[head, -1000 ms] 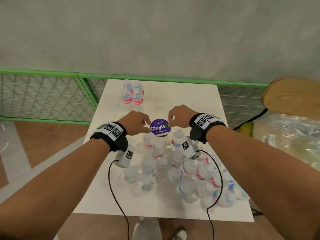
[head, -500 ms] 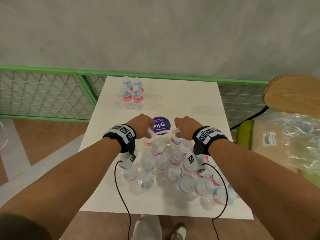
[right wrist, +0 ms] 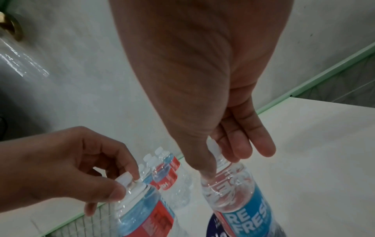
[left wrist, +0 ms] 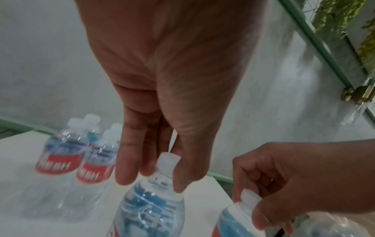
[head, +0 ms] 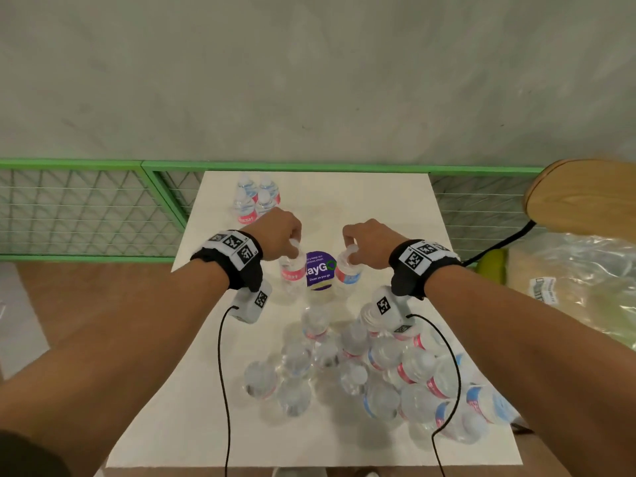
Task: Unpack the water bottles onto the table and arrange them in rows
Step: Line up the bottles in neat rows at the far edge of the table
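My left hand (head: pixel 285 235) pinches the white cap of a small clear water bottle (head: pixel 292 273) with a red and blue label, held upright above the white table (head: pixel 378 208); the same bottle (left wrist: pixel 150 202) shows in the left wrist view. My right hand (head: pixel 358 241) pinches the cap of a second bottle (head: pixel 347 273), whose label shows in the right wrist view (right wrist: pixel 241 202). Both bottles hang on either side of a purple round sticker (head: pixel 320 270). Several bottles (head: pixel 254 201) stand grouped at the table's far left. A cluster of loose bottles (head: pixel 378 370) fills the near right.
A green mesh fence (head: pixel 89 215) runs behind the table below a grey wall. A wooden chair seat (head: pixel 581 197) and crumpled clear plastic wrap (head: pixel 578 280) lie to the right. Cables trail from both wrist cameras across the table's near half.
Both hands dropped onto two bottles at the front of the cluster, took their caps and have lifted them forward, away from the cluster, toward the sticker.
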{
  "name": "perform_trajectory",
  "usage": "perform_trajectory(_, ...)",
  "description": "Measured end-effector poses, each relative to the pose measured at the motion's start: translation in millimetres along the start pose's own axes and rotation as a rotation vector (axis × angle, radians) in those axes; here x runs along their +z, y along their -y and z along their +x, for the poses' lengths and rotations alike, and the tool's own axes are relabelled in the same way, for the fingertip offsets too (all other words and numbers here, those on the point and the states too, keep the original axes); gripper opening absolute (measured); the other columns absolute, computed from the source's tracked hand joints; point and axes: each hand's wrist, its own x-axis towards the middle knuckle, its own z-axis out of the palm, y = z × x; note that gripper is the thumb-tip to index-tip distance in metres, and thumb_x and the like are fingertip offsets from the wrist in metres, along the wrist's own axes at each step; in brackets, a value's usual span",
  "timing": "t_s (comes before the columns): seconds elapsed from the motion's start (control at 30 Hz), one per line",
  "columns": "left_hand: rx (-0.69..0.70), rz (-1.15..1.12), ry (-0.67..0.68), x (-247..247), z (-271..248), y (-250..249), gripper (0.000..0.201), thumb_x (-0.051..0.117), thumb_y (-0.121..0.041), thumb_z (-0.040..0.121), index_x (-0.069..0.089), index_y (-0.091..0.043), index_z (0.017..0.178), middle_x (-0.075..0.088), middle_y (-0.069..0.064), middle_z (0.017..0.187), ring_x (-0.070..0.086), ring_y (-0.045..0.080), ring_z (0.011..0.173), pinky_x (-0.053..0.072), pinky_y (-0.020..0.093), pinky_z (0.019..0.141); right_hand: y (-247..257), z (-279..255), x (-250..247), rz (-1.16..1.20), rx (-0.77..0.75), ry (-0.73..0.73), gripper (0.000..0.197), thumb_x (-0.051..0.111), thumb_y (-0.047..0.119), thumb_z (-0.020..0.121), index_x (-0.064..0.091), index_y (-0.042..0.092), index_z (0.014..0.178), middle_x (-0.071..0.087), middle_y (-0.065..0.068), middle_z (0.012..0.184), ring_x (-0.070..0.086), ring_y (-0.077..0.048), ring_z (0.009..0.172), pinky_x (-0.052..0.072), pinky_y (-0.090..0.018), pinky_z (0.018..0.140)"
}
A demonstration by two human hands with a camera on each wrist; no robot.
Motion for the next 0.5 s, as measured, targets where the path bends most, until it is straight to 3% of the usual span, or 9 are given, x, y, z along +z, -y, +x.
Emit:
perform_trajectory(0.2, 0.03, 0.059, -0.075, -54, 64, 23, 0.014, 0.077, -0.018, 0.078, 0.07, -0.011, 0.088, 0.066, 0.002, 0.084, 0.059, 0.02, 0.077, 0.041, 0.024, 0.06, -3, 61, -40, -0.033, -0.01, -0.057, 0.021, 0.067, 0.024, 0.086, 0.057, 0.014, 0.101, 0.058, -0.003, 0.09, 0.055, -0.024, 0.079, 0.042, -0.031, 0.063)
perform_trajectory(0.5, -0.02, 0.009, -0.088, -52, 151, 64, 0.017, 0.078, -0.015, 0.076, 0.071, -0.008, 0.09, 0.067, 0.007, 0.089, 0.063, 0.026, 0.079, 0.053, 0.033, 0.068, -7, 161, -60, -0.057, 0.019, -0.107, 0.019, 0.068, 0.024, 0.083, 0.055, 0.016, 0.094, 0.059, -0.004, 0.089, 0.057, -0.026, 0.078, 0.04, -0.03, 0.06)
